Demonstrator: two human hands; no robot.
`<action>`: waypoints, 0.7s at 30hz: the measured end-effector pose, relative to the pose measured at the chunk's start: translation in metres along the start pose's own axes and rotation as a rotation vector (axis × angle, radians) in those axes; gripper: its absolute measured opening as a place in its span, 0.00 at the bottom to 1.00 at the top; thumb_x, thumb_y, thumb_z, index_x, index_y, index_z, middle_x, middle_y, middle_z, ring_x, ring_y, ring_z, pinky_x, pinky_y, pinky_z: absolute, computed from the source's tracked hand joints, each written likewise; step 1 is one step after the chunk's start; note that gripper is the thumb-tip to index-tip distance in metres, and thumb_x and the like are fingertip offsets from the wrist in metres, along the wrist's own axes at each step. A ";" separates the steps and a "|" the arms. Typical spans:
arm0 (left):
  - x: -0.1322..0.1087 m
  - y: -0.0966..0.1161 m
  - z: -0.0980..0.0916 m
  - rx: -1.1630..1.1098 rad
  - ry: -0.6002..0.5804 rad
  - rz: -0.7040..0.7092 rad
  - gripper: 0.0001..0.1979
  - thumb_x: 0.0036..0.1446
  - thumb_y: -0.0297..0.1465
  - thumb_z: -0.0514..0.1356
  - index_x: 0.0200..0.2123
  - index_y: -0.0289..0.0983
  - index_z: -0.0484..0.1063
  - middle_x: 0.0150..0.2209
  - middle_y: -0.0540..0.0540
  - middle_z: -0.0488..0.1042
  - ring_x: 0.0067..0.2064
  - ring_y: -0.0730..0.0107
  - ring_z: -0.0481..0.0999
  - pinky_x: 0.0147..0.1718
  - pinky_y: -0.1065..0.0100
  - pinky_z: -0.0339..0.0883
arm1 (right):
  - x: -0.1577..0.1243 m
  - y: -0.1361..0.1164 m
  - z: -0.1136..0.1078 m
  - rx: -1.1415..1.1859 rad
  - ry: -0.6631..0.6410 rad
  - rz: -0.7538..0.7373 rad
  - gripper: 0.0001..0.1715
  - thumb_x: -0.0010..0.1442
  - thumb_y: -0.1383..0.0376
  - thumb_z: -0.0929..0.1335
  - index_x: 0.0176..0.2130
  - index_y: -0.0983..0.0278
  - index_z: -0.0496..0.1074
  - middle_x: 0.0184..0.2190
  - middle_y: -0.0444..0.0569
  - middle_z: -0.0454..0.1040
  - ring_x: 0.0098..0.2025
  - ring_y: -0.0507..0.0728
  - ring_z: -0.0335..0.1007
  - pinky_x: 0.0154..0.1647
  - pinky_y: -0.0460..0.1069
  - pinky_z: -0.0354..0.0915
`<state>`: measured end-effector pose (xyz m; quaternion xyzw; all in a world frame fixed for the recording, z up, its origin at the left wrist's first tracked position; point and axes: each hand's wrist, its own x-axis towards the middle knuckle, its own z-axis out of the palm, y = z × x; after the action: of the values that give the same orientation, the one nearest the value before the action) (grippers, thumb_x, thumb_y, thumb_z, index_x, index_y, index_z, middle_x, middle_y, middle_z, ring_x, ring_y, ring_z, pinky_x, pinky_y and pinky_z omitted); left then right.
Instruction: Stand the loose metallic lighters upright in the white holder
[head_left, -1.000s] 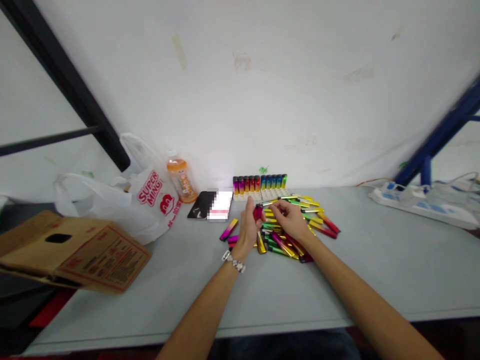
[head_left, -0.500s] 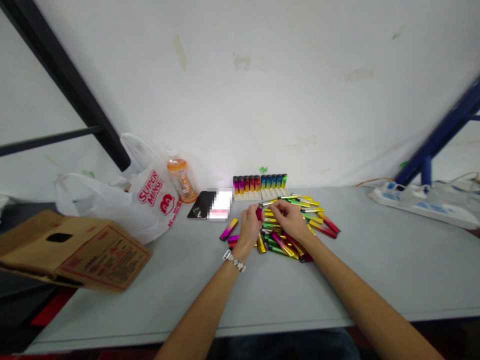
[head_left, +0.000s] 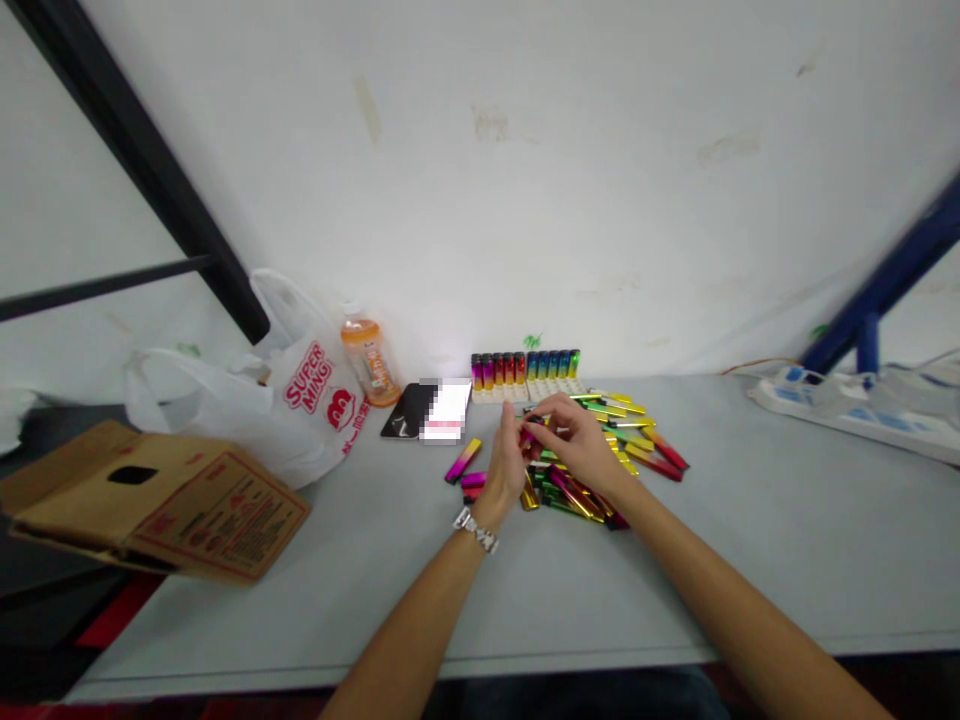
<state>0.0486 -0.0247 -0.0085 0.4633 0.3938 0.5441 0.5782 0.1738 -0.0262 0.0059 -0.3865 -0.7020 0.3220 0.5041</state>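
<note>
Both hands meet over a pile of shiny coloured lighters [head_left: 600, 460] on the grey table [head_left: 420, 570]. My left hand [head_left: 507, 466], with a bracelet at the wrist, and my right hand [head_left: 576, 444] pinch one magenta lighter [head_left: 529, 434] between their fingertips. Behind them a white tray [head_left: 525, 389] against the wall holds a row of upright lighters, red ones on the left and blue-green ones on the right. Two magenta lighters [head_left: 463, 460] lie loose left of my left hand.
A phone [head_left: 409, 410] with a blurred white patch lies left of the tray. An orange drink bottle [head_left: 370, 362] and a white plastic bag [head_left: 292, 410] stand further left, beside a cardboard box [head_left: 161, 505]. A power strip [head_left: 847, 405] lies at the right.
The view has shifted slightly. My right hand has moved left onto the magenta lighter that my left hand held, so that both hands now grip it.
</note>
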 end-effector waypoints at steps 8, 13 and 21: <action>-0.012 0.015 -0.028 0.519 0.169 0.367 0.25 0.67 0.48 0.41 0.41 0.39 0.72 0.40 0.44 0.74 0.42 0.63 0.71 0.44 0.63 0.62 | 0.049 -0.002 -0.016 0.132 0.051 0.056 0.20 0.54 0.53 0.72 0.42 0.63 0.72 0.28 0.45 0.74 0.25 0.52 0.69 0.23 0.48 0.68; -0.018 0.011 -0.041 0.620 0.185 0.375 0.26 0.68 0.44 0.39 0.35 0.38 0.72 0.35 0.45 0.73 0.40 0.63 0.70 0.45 0.62 0.62 | 0.107 0.030 -0.004 -0.181 0.013 -0.062 0.12 0.53 0.60 0.71 0.37 0.64 0.71 0.26 0.44 0.73 0.26 0.52 0.69 0.29 0.48 0.66; -0.016 0.007 -0.043 0.606 0.175 0.308 0.28 0.68 0.45 0.37 0.35 0.38 0.73 0.35 0.45 0.73 0.40 0.63 0.70 0.45 0.63 0.61 | 0.147 0.060 0.029 -0.406 -0.067 -0.147 0.04 0.54 0.67 0.69 0.33 0.66 0.73 0.23 0.44 0.72 0.26 0.52 0.65 0.32 0.48 0.60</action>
<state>0.0043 -0.0365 -0.0135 0.6195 0.5109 0.5209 0.2895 0.1307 0.1292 0.0152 -0.4168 -0.7951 0.1492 0.4146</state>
